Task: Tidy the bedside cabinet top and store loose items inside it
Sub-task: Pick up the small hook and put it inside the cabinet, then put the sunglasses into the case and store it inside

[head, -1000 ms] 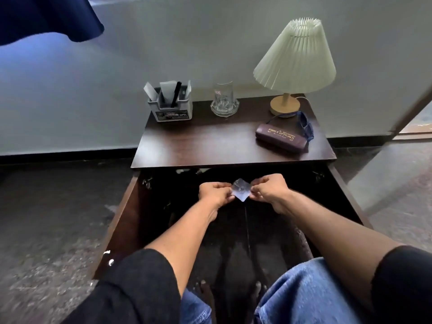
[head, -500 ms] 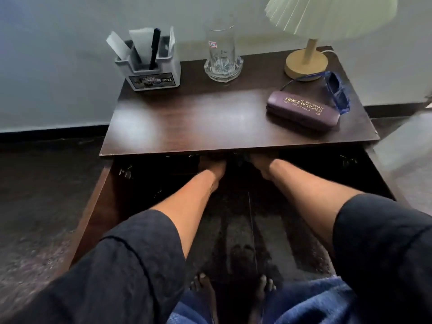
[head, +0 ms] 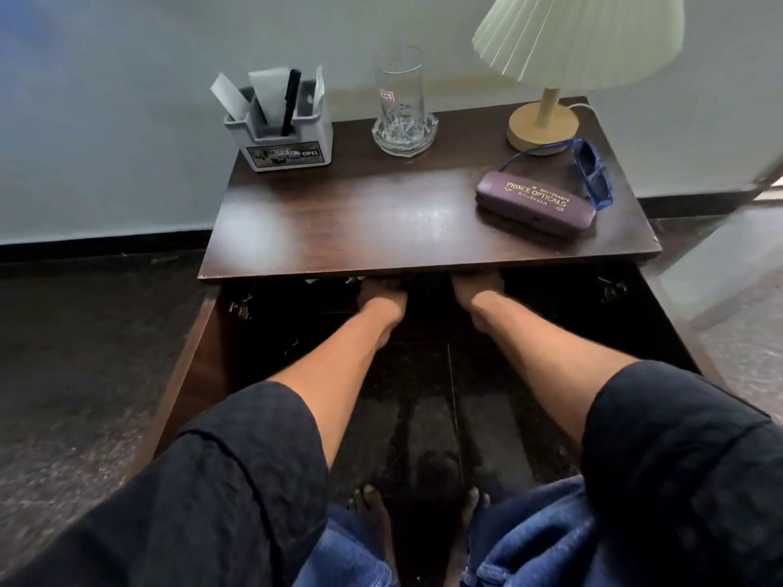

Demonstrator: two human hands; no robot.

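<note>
Reaching under cabinet top (head: 381,222): left hand (head: 380,299), right hand (head: 478,295), fingers hidden

You are reaching both arms into the open cabinet: your left hand (head: 381,300) and right hand (head: 476,292) are sitting just under the front edge of the worktop (head: 360,222), fingers hidden beneath it. On top, a grey organiser (head: 288,141) and a glass (head: 401,108) are standing at the back, a lamp (head: 580,40) at the right, and a purple glasses case (head: 536,207) is lying just beside blue sunglasses (head: 593,171)
</note>
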